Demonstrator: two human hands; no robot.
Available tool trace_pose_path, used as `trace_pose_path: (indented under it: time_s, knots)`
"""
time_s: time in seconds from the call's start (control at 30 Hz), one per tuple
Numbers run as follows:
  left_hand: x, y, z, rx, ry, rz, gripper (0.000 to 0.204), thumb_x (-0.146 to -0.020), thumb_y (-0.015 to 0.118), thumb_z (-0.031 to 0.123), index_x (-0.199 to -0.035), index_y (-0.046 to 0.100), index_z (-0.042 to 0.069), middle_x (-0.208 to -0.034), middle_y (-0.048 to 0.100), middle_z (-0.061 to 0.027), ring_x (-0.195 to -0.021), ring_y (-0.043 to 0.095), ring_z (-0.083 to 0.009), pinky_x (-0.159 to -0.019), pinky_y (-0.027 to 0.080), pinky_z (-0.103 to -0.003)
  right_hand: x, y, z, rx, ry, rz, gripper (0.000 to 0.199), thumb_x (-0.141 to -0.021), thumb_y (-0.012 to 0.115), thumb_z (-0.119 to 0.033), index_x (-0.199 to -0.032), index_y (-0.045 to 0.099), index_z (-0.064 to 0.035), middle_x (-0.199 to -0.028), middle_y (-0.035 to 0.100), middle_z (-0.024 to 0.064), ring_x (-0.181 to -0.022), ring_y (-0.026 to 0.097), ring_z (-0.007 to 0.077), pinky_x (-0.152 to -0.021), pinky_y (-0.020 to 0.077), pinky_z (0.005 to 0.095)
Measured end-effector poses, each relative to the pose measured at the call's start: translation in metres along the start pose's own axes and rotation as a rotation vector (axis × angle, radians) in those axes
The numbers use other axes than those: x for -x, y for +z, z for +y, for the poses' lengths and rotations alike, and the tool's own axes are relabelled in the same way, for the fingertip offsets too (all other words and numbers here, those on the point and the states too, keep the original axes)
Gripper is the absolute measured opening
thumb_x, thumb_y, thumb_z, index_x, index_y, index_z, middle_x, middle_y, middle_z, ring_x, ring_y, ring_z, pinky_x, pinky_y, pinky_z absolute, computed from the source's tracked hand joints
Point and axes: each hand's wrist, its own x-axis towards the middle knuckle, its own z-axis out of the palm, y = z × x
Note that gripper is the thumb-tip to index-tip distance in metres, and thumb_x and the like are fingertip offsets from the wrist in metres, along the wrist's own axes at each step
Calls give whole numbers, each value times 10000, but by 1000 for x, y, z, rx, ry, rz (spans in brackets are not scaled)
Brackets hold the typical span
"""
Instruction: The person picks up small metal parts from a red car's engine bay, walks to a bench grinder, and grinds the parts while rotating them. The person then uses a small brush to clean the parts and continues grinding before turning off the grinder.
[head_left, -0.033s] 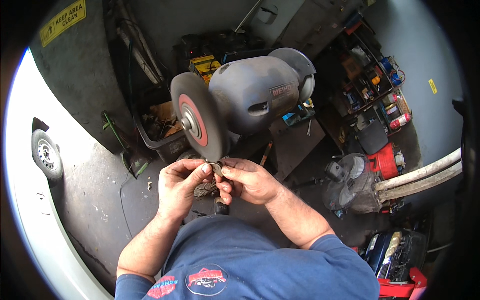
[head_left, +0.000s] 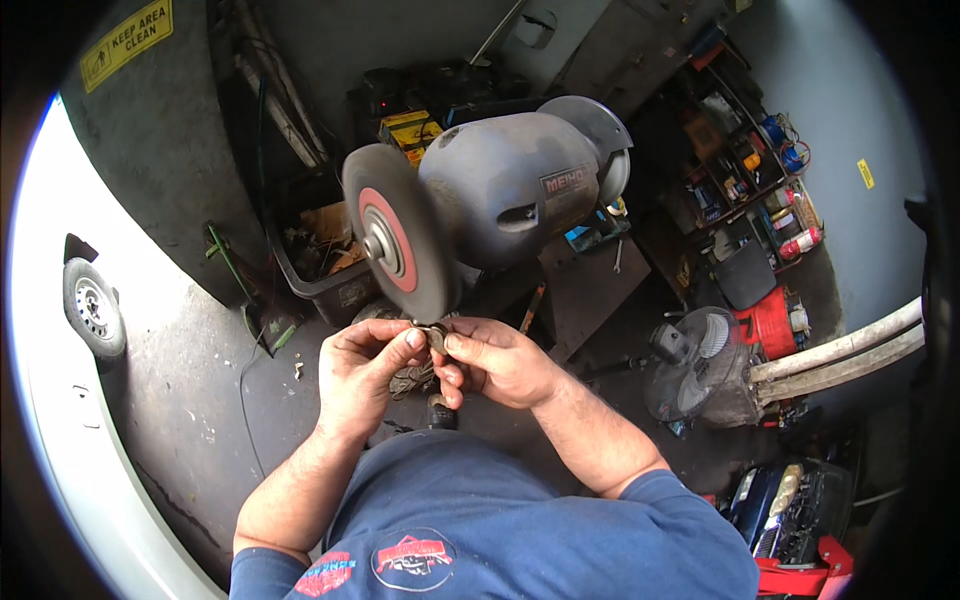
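In front of me stands a bench grinder with a grey motor body. On its left end is a dark wheel with a red ring and a metal nut at its hub. Just under the wheel's lower edge, my two hands hold a small, rounded metal piece. My left hand pinches its left end between thumb and fingers. From the other side my right hand grips it with the thumb on top and fingers curled below. Whether the piece touches the wheel is hard to make out.
A dark bin with scraps stands left of the grinder. To the right are a fan, a red container and crowded shelves. A wrench lies on a dark plate. A white car panel curves along the left.
The small metal piece has turned very slightly between the fingers. Both hands keep nearly the same place below the wheel.
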Motion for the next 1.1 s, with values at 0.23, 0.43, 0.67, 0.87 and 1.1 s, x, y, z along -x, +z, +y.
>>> trace_pose_path:
  time_s: [0.23,0.43,0.67,0.87,1.1]
  knots:
    - [11,5,0,-163,272,-19,160,-817,750,19,-957,683,-21,-950,674,-82,-887,628,-129,-813,506,-259,19,22,4,549,-238,145,261,-988,521,-91,-1226,516,16,-984,624,69,-893,623,120,-798,522,276]
    - [10,4,-5,-118,229,37,163,-819,749,24,-967,697,-23,-966,678,-100,-916,624,-138,-842,497,-274,7,26,4,762,-393,210,219,-994,532,-115,-1146,556,40,-931,631,64,-786,645,114,-689,541,246]
    - [-2,7,-3,-126,198,56,155,-847,735,43,-973,695,-38,-922,684,-94,-831,630,-122,-776,513,-258,-7,18,4,623,-297,237,305,-1036,453,-271,-1090,577,3,-739,576,34,-657,608,105,-608,513,254]
    - [-3,10,3,-103,187,57,135,-861,728,55,-946,690,-43,-864,677,-92,-749,629,-118,-664,519,-245,-14,11,14,490,-308,218,319,-1037,449,-310,-1066,577,-19,-688,529,10,-628,604,106,-603,521,251]
    - [-7,11,1,-208,192,102,125,-849,736,47,-923,688,-42,-862,680,-91,-782,624,-117,-710,512,-251,-16,13,9,453,-260,231,324,-1036,452,-302,-1034,578,-3,-719,551,31,-636,601,114,-597,517,264]
